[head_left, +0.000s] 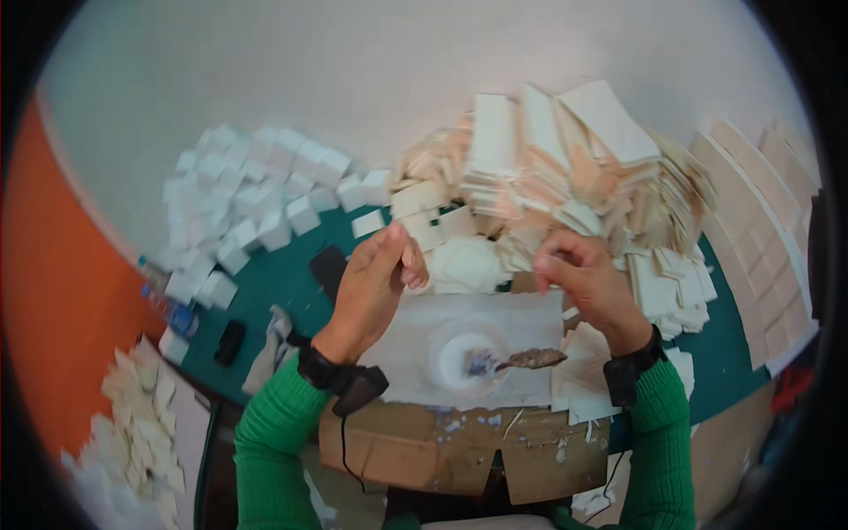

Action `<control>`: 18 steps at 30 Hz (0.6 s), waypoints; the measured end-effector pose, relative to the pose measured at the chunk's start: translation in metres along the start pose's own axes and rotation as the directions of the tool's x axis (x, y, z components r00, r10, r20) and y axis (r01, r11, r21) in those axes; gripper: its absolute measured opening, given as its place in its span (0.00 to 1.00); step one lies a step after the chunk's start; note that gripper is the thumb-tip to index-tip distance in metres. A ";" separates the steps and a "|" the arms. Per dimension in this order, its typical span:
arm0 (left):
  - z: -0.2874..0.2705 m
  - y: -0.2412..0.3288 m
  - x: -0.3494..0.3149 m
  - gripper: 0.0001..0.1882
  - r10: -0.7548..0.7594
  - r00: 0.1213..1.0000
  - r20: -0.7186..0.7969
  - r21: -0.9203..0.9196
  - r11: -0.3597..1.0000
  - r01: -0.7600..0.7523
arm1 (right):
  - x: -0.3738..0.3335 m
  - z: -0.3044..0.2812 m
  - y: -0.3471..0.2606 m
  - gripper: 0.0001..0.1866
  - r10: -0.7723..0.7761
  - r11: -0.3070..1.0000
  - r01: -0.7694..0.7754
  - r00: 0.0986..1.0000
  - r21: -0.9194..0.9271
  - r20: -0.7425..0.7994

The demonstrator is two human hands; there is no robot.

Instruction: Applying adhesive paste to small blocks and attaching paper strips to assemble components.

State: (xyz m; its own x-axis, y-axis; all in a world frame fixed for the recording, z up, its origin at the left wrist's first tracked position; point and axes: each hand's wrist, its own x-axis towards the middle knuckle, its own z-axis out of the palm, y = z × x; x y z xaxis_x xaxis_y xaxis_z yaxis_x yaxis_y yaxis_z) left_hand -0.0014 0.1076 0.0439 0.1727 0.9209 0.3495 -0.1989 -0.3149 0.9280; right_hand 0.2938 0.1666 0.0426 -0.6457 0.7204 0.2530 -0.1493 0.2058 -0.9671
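My left hand (375,287) is raised above the table with its fingers curled in and the thumb against them; whatever is inside, if anything, is hidden. Across from it, my right hand (587,278) is also raised, its thumb and fingertips drawn together in a loose pinch, and I cannot make out anything in it. Between and below the hands, a round whitish bowl (449,375) stands on a pale sheet (411,322). A stick-like tool with a brown, crusted handle (537,358) rests across the bowl's rim, its bluish, clotted end inside.
White box-like blocks (256,181) are heaped at the left. Tall stacks of cream card pieces (548,146) stand at the back, with flat pieces (583,375) by my right wrist. Stained cardboard (389,446) lies at the near edge. A bottle (177,314) stands far left.
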 end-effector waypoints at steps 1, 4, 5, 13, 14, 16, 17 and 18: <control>-0.009 0.011 -0.004 0.23 0.009 0.996 0.088 -0.023 1.000 -0.007 | 0.001 -0.007 0.004 0.12 -0.081 0.987 0.084 0.996 -0.138 0.023; -0.020 0.038 -0.040 0.17 0.029 0.974 0.226 -0.060 0.998 -0.016 | -0.004 -0.022 0.006 0.10 -0.025 0.999 0.025 0.999 -0.031 0.020; -0.011 0.054 -0.053 0.17 0.014 0.995 0.095 0.130 0.991 -0.027 | -0.004 -0.010 -0.003 0.10 -0.021 1.000 0.022 0.999 -0.021 0.048; -0.073 0.058 -0.203 0.25 0.182 0.935 -0.305 0.924 0.296 0.244 | -0.028 0.087 -0.062 0.19 -0.149 0.941 0.184 0.979 -0.284 0.140; -0.087 0.042 -0.222 0.28 0.236 0.933 -0.272 0.961 0.019 0.276 | -0.030 0.098 -0.062 0.21 -0.112 0.943 0.174 0.969 -0.284 0.222; -0.097 0.017 -0.249 0.28 0.221 0.901 -0.373 0.903 -0.137 0.407 | -0.033 0.120 -0.061 0.23 -0.082 0.941 0.172 0.951 -0.291 0.299; -0.095 0.014 -0.254 0.28 0.213 0.854 -0.474 0.806 -0.286 0.519 | -0.034 0.132 -0.058 0.22 -0.049 0.928 0.176 0.931 -0.329 0.362; -0.098 0.013 -0.256 0.28 0.220 0.853 -0.474 0.807 -0.279 0.521 | -0.033 0.144 -0.056 0.22 -0.012 0.913 0.183 0.906 -0.366 0.422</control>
State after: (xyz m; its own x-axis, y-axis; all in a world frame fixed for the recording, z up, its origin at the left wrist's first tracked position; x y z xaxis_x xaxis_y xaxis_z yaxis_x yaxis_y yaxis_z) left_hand -0.1427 -0.1098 -0.0456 -0.3536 0.8246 0.4416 0.9239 0.3818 0.0269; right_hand 0.2155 0.0356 0.0850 -0.8996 0.3709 0.2306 0.0196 0.5617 -0.8271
